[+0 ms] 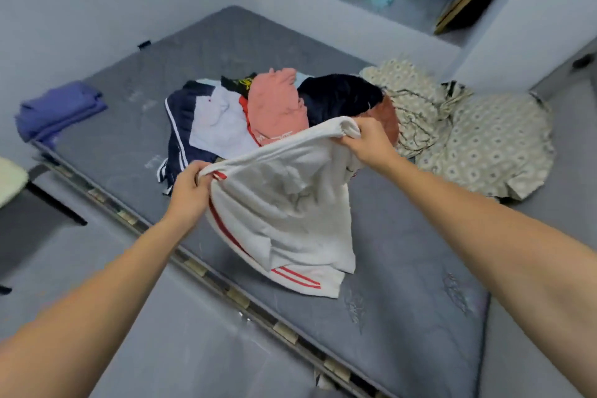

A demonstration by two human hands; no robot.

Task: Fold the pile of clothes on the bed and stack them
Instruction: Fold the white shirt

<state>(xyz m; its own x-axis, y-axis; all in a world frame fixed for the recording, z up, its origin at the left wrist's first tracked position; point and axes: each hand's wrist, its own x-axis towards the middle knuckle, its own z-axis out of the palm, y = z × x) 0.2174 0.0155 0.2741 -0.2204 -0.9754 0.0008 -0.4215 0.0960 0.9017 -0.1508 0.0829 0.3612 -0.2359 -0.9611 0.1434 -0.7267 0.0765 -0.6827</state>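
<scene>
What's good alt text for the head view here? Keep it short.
Both hands, left hand and right hand, grip the top edge of white shorts with red stripes, holding them up so the bottom edge rests on a grey mattress. Behind lies an unfolded clothes pile; a folded purple cloth sits at the far left corner.

View count: one, head-worn wide-angle.
Position: above the bed's near edge, at standing head height.
Facing: forward and down, across the grey mattress (403,268) toward the far wall and alcove.
Nearness: close; both forearms enter from the bottom corners, left hand (190,194) and right hand (371,142) near centre frame.
Distortion: edges bow outward, mattress runs diagonally.
Shared ground: no second view.
</scene>
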